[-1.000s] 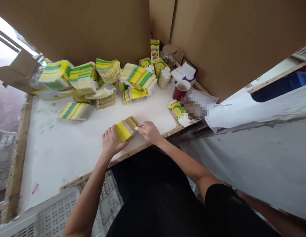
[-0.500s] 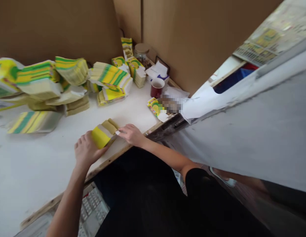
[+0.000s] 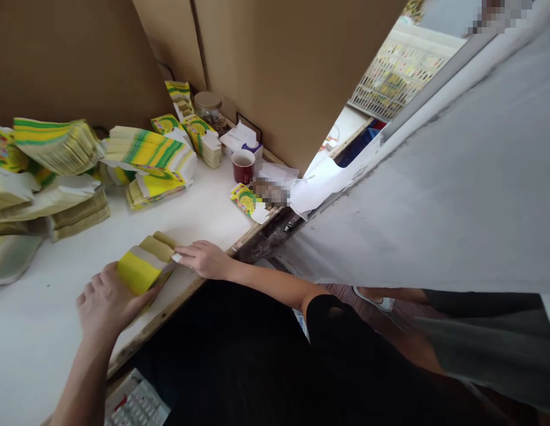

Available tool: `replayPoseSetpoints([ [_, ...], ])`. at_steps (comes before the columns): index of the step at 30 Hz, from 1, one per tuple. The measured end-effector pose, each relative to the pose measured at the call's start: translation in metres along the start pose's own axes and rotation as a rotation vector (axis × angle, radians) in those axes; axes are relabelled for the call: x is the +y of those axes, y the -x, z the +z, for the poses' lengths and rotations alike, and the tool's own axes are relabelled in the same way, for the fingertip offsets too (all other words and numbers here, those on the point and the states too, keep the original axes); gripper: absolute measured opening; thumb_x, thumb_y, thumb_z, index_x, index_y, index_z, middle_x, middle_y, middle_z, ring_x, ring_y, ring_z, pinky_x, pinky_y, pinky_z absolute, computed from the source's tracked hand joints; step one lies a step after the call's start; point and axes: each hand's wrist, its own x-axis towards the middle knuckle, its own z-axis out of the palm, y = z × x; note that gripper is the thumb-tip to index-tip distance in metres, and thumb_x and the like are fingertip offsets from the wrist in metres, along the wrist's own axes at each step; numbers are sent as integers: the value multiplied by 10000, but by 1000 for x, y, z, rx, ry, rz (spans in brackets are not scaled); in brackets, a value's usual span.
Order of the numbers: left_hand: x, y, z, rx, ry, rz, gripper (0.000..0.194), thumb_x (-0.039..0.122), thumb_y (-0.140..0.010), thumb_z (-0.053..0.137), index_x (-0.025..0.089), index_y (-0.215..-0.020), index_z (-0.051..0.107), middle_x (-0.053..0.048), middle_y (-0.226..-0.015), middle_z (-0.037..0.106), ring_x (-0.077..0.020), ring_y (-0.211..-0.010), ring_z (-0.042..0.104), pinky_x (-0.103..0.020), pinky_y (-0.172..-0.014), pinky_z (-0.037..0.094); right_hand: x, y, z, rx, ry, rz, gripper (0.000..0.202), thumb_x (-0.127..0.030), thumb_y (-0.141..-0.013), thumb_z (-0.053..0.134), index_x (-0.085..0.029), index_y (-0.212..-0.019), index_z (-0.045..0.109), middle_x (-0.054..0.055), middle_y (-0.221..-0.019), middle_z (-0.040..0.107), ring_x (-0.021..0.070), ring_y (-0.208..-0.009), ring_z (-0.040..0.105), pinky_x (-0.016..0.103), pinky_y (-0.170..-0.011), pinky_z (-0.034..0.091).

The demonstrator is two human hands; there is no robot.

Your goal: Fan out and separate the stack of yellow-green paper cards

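Observation:
My left hand (image 3: 107, 296) is wrapped around the near end of a yellow cardboard box (image 3: 139, 269), which it holds tilted just above the white tabletop by the front edge. My right hand (image 3: 206, 259) pinches a small white flap at the box's far right end. Creased tan cardboard folds stick out beyond the yellow panel there. Further back lie stacks of flattened yellow and green cartons (image 3: 144, 148), and fanned-out cartons (image 3: 57, 145) are piled at the left.
A dark red mug (image 3: 243, 167) stands near the right edge, beside a tissue box (image 3: 242, 141) and a lidded jar (image 3: 208, 106). One carton (image 3: 246, 201) lies in front. Brown cardboard panels (image 3: 275, 71) wall the back; a grey sheet (image 3: 434, 195) hangs at the right.
My view has swung right, so the table and its things sit further left. Both hands keep their hold on the box in much the same pose.

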Motion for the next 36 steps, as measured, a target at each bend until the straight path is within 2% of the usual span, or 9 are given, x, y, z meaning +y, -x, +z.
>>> replayPoseSetpoints([
  [4, 4, 3, -4, -2, -24, -31, 844, 573, -642, 446, 51, -1300, 367, -235, -1208, 565, -331, -1102, 539, -369, -904, 428, -3, 1, -8, -16, 2, 42, 267, -147, -943, 454, -209, -1140, 623, 63, -1216, 609, 162, -1029, 552, 295, -896, 425],
  [9, 6, 5, -9, -28, -21, -37, 864, 607, -607, 329, 65, -1278, 378, -231, -1207, 560, -330, -1095, 530, -356, -892, 419, -6, -8, -19, -92, -22, 111, 212, -155, -932, 472, -186, -1038, 654, 52, -1096, 641, 179, -1002, 558, 283, -887, 417],
  [12, 2, 4, -3, -2, 15, -31, 896, 639, -578, 236, 79, -1265, 373, -242, -1181, 561, -348, -1079, 524, -379, -879, 416, -6, -19, -24, -145, -8, 130, 178, -163, -923, 488, -167, -1007, 645, 62, -1039, 642, 192, -983, 563, 286, -866, 421],
  [17, -7, 0, 12, 106, 86, 31, 866, 667, -567, 170, 129, -1214, 377, -235, -1092, 585, -359, -1014, 530, -401, -861, 409, -8, -31, -28, -182, -27, 142, 162, -224, -914, 518, -158, -1036, 602, 66, -1022, 635, 196, -961, 577, 297, -840, 435],
  [21, -4, 2, 8, 95, 67, 36, 849, 642, -596, 230, 104, -1235, 381, -236, -1118, 582, -349, -1028, 536, -390, -864, 415, -12, -31, -27, -211, -64, 160, 204, -235, -903, 524, -155, -1081, 581, 68, -1042, 635, 190, -961, 590, 279, -794, 454],
  [26, 2, 2, 0, 23, 17, -13, 827, 570, -612, 452, 54, -1255, 385, -230, -1139, 581, -346, -1051, 546, -379, -866, 424, -20, -32, -20, -193, -135, 286, 154, -240, -885, 537, -162, -997, 609, 64, -1039, 641, 175, -936, 601, 241, -741, 459],
  [29, 0, 0, 3, 29, 67, 20, 806, 575, -634, 501, 33, -1222, 396, -241, -1114, 576, -368, -1030, 549, -405, -842, 425, -27, -35, -17, -165, -237, 414, 113, -235, -863, 562, -175, -950, 603, 59, -1024, 655, 181, -915, 609, 245, -699, 456],
  [32, -4, -2, 11, 62, 117, 17, 752, 538, -665, 518, 28, -1206, 400, -249, -1120, 559, -369, -1029, 541, -413, -847, 411, -35, -35, -12, -136, -344, 617, 73, -216, -860, 554, -170, -896, 598, 74, -949, 666, 193, -853, 615, 269, -705, 452],
  [36, -7, -5, 19, 108, 152, -13, 744, 504, -646, 561, 50, -1213, 396, -228, -1122, 554, -372, -1038, 527, -422, -868, 394, -51, -29, -2, -117, -505, 643, 40, -185, -833, 577, -157, -859, 590, 83, -855, 661, 201, -791, 610, 301, -731, 466],
])
